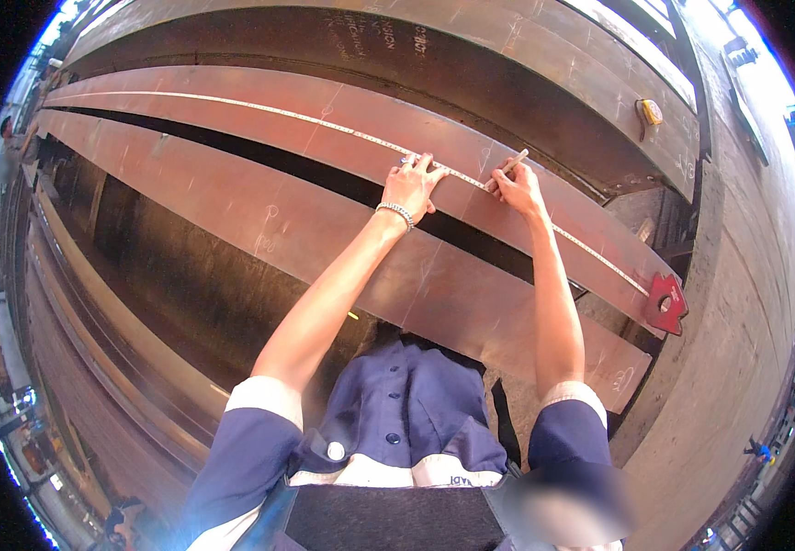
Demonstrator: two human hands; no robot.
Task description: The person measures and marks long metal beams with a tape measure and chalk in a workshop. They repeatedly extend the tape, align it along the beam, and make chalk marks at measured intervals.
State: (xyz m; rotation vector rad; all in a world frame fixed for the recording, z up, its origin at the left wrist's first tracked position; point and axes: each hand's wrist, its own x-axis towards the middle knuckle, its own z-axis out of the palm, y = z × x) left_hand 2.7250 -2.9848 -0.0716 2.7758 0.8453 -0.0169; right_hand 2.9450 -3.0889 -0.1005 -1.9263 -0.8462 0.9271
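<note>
Several long rust-brown steel beams lie side by side, running from upper left to lower right. The flange plate [232, 115] under both hands is the working surface; a dark gap separates it from the nearer plate [259, 220] against which the person stands.

A tape measure blade [324, 120] is stretched flat along the flange plate for most of its length, apparently so that a distance can be read off from the plate end. Its far end runs toward a red magnetic welding square [666, 303] set at the plate's right corner, though the hook itself is too small to make out.

A yellow tape measure case [651, 112] rests apart on the upper beam, untouched.

The left hand [411, 186], wearing a beaded bracelet, is spread, fingertips pressing down at the tape, seemingly to stop it shifting. The right hand [518, 186] pinches a pale marking stick [507, 169], probably soapstone, its tip at the tape's edge just beside the left fingertips, placed to mark the steel there.
</note>
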